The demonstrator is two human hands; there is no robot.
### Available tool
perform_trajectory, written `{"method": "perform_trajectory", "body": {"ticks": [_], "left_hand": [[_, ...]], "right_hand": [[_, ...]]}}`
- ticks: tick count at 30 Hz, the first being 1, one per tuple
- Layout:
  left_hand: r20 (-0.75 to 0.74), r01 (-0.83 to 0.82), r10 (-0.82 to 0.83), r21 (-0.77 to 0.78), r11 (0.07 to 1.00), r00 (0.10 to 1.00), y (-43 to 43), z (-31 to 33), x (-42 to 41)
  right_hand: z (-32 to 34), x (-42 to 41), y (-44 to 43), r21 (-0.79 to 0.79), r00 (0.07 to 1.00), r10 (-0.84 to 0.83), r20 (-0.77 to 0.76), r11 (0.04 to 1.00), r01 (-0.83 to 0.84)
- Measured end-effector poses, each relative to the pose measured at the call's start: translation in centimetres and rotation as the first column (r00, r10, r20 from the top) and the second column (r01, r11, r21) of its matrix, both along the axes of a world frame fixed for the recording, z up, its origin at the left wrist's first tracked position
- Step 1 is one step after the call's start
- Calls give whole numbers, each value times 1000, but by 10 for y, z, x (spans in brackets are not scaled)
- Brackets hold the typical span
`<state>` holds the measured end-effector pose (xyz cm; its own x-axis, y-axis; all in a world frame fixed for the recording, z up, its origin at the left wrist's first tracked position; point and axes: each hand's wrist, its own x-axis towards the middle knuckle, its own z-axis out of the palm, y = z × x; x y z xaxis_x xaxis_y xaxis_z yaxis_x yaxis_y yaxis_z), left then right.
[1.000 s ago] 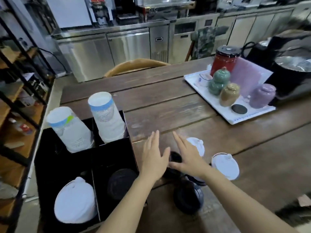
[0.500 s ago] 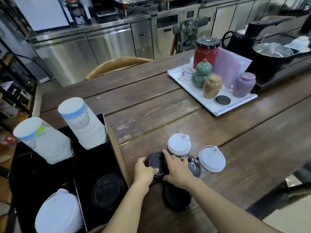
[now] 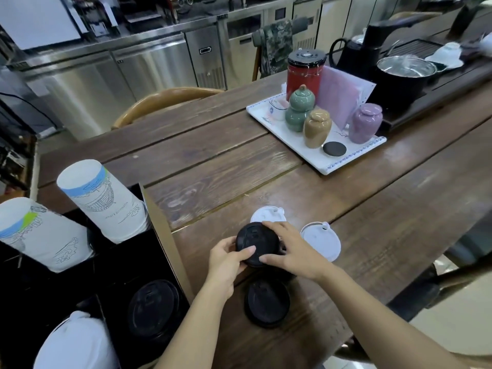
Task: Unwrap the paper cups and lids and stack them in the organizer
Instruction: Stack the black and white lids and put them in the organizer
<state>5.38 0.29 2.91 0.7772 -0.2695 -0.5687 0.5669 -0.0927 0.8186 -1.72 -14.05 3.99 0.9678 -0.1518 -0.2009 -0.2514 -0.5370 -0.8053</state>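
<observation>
My left hand and right hand pinch the black lid from both sides, just right of the organizer. This light fingertip hold could let it slip onto the loose lids beneath, scattering them.

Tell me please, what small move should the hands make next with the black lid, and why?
Probably carry the black lid left into the organizer compartment holding the black lid stack. Both the left hand and right hand grip it already, and the colours match.
</observation>
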Motion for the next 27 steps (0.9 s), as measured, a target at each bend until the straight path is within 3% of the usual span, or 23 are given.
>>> {"method": "perform_trajectory", "body": {"ticks": [4, 7, 14, 22, 27], "left_hand": [[37, 102, -102, 13, 995, 994, -23, 0, -7], [49, 170, -174, 77, 982, 984, -37, -5, -11], [45, 234, -248, 200, 951, 968, -49, -13, -13], [-162, 302, -275, 175, 937, 948, -48, -2, -9], [-170, 321, -291, 198, 926, 942, -52, -8, -14]], "right_hand": [[-7, -13, -14, 55, 970, -236, 56, 971, 233], [-15, -22, -19, 40, 943, -332, 9, 943, 332], [-27, -22, -22, 14, 919, -394, -23, 919, 394], [-30, -18, -26, 9, 908, -398, -134, 915, 403], [-38, -13, -22, -69, 872, -448, -195, 894, 444]]}}
